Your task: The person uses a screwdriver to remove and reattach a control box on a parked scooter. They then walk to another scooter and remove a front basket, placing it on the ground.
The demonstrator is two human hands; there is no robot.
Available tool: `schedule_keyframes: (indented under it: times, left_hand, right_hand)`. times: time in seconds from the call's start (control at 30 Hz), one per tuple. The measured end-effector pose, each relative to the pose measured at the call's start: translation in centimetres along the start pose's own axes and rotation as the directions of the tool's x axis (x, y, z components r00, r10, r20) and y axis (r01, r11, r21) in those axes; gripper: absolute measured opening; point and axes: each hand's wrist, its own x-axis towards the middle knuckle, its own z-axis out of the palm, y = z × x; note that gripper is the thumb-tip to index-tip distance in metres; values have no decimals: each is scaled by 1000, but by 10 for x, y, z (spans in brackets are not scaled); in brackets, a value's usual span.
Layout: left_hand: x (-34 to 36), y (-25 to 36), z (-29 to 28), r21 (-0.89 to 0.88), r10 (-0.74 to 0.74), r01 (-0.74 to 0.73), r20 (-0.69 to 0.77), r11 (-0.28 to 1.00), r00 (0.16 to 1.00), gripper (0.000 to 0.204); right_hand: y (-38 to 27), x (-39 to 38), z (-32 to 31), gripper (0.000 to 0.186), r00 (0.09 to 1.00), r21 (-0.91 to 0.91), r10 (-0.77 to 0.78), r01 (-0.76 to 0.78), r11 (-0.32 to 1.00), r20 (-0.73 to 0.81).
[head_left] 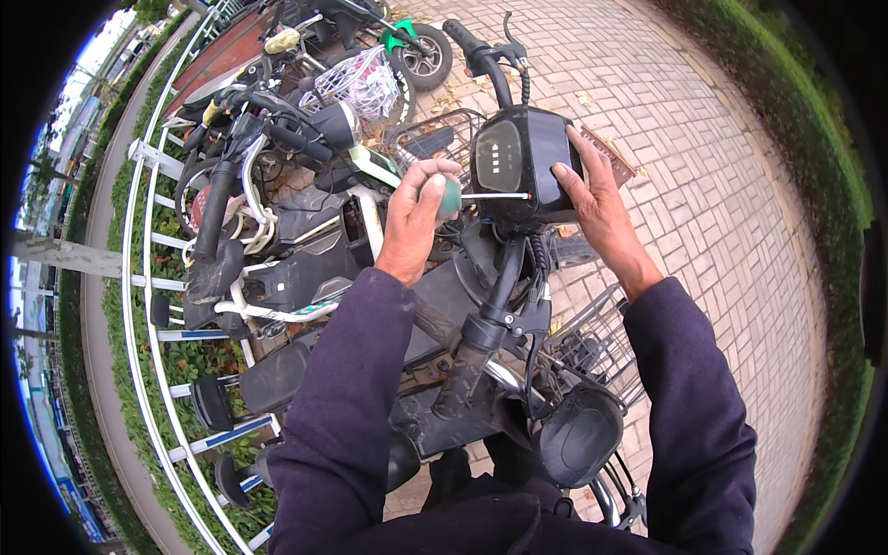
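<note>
My left hand [418,217] is closed round the green handle of a screwdriver [495,196]. Its thin metal shaft points right, and the tip meets the lower part of a glossy black dashboard housing [548,153] on an electric bike's handlebar. Lit white marks show on the housing's display [499,159]. Against the right side of that housing rests my right hand [599,205], thumb on the near face and fingers over the far side, so it grips the housing. Whether the tip sits in a screw is too small to tell.
Handlebar grips [460,381] and a brake lever jut out below the housing. Several parked electric bikes [305,250] crowd the left beside a white railing [153,277]. A wire basket [592,347] stands at the right. Brick paving [731,231] runs to a hedge [786,102].
</note>
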Motion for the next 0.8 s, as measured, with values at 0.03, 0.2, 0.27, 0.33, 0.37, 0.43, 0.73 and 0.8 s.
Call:
schedule_keyframes:
  times: [0.03, 0.2, 0.27, 0.33, 0.37, 0.43, 0.73, 0.8]
  left_hand:
    - [0, 0, -2, -58, -43, 44, 19, 997, 999, 27]
    - [12, 3, -4, -217, -303, 289, -34, 932, 952, 33]
    - [17, 6, -3, -138, -457, 447, -52, 884, 888, 46]
    - [21, 11, -4, 87, -478, 483, -74, 871, 875, 57]
    - [21, 11, -3, 214, -473, 484, -104, 848, 875, 61]
    - [22, 11, -3, 303, -446, 453, -96, 839, 890, 56]
    - [5, -6, 4, 623, 515, -414, 21, 664, 857, 18]
    - [6, -2, 4, 355, 297, -253, -77, 900, 952, 19]
  right_hand:
    - [0, 0, 1, 62, 1000, 18, 6, -6, 1000, 0]
    - [0, 0, -1, 62, 1000, -31, -6, 6, 1000, 6]
    - [-2, -1, -2, 61, 1000, -7, 0, 0, 1000, 17]
    - [-5, 0, -1, 60, 1000, 26, 10, -10, 1000, 19]
    - [-6, 0, -1, 60, 1000, 30, 16, -16, 999, 18]
    - [-6, 0, 0, 60, 1000, 35, 6, -6, 999, 21]
    - [0, 0, -1, 60, 1000, -24, -8, 8, 1000, 21]
    - [0, 0, 0, 59, 1000, -14, 5, -5, 1000, 16]
